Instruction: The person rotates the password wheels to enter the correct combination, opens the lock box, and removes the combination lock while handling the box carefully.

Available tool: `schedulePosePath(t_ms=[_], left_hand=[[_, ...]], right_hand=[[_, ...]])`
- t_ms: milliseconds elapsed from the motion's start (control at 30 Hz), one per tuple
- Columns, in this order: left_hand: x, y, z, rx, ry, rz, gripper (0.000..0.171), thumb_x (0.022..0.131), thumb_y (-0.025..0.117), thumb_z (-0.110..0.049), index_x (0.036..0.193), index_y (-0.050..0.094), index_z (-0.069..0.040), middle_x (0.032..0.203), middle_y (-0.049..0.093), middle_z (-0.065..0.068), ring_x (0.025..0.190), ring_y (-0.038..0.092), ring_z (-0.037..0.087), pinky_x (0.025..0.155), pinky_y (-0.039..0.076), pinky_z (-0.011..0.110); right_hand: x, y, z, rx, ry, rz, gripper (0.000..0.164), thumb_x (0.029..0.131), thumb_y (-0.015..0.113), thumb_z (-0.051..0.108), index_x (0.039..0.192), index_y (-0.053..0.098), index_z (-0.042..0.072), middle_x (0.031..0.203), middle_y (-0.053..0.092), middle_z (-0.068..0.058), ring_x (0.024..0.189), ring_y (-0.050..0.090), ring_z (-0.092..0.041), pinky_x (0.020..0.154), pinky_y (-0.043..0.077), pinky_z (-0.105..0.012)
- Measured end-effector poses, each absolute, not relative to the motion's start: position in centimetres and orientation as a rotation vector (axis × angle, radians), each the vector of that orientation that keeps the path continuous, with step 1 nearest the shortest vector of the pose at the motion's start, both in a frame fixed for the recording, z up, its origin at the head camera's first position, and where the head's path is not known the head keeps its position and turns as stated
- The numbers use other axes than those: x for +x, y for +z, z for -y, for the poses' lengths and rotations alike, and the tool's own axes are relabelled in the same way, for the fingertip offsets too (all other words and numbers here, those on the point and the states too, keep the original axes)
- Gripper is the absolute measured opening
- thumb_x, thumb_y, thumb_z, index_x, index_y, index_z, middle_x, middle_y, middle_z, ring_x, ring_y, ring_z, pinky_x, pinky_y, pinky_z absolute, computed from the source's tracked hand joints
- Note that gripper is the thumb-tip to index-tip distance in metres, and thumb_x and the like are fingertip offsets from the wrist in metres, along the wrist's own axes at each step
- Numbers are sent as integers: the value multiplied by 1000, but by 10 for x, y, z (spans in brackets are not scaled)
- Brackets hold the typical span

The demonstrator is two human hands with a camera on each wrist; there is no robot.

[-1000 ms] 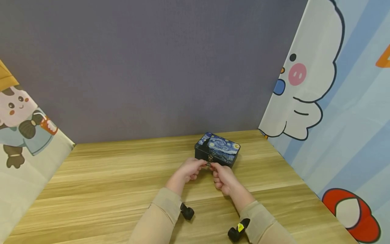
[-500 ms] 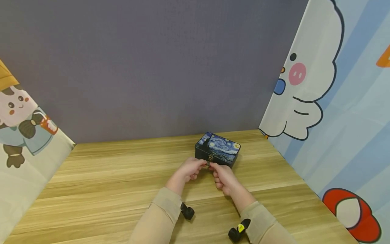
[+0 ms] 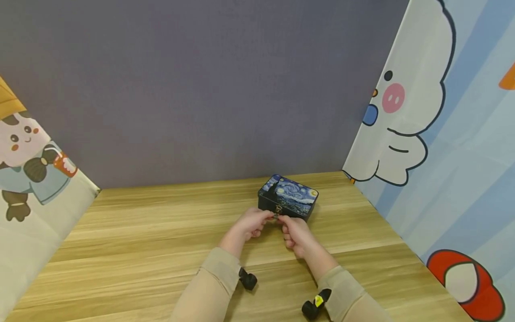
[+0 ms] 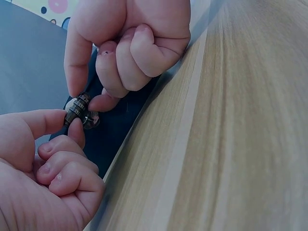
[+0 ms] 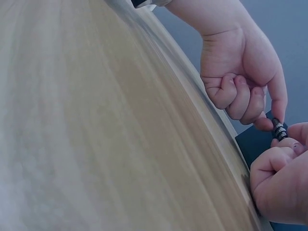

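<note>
A tin box (image 3: 289,194) with a swirling blue night-sky picture on its lid and dark sides sits closed on the wooden table. At the front of it hangs a small dark bronze combination padlock (image 4: 77,109) with numbered dials, under a brass-coloured clasp (image 3: 278,208). My left hand (image 3: 250,222) pinches one end of the padlock between thumb and forefinger, other fingers curled in. From the opposite side, my right hand (image 3: 296,233) pinches the other end the same way. In the right wrist view the padlock (image 5: 279,129) shows between both hands' fingertips; its shackle is mostly hidden.
The wooden table (image 3: 141,250) meets a grey panel (image 3: 193,89) just behind the box. Cartoon-printed sheets stand at the left (image 3: 36,192) and right (image 3: 454,179). A small black camera (image 3: 248,280) juts from the left cuff, another black camera (image 3: 311,308) from the right.
Both hands stay at the padlock, with only tiny shifts of the right fingers. The box keeps its place; the whole view drifts very slightly.
</note>
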State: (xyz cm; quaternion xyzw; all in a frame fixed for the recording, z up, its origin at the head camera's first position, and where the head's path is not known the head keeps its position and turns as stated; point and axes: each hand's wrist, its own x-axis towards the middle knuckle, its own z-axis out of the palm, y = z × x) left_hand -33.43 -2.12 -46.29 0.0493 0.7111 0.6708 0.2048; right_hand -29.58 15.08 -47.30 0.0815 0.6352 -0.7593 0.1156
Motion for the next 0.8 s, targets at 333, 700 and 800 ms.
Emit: schedulePosePath(t_ms=[333,700,800], left_hand=[[-336,-464,21,127,1864,-1981,32,94,64,-25,101,64,6,57,34,-6,45,26,8,41,24,22],[-335,-463,20,121,1848,-1995,35,95,64,-26,104,65,8,57,33,-6,45,26,8,41,24,22],[-334,-462,20,119,1848,-1993,35,95,64,-26,104,65,8,57,33,-6,45,26,8,41,25,22]], right_hand=[[-296,-473,-151,250,-2258,-1810,30,98,60,24,111,57,-3,61,34,6,45,23,-4,40,20,-19],[-295,-473,-151,264,-2293,-1728,24,98,60,22,104,56,-1,59,33,8,44,25,-3,39,19,-18],[-296,-472,-151,260,-2296,-1721,24,98,59,22,103,56,-2,59,32,8,43,24,-2,38,19,-18]])
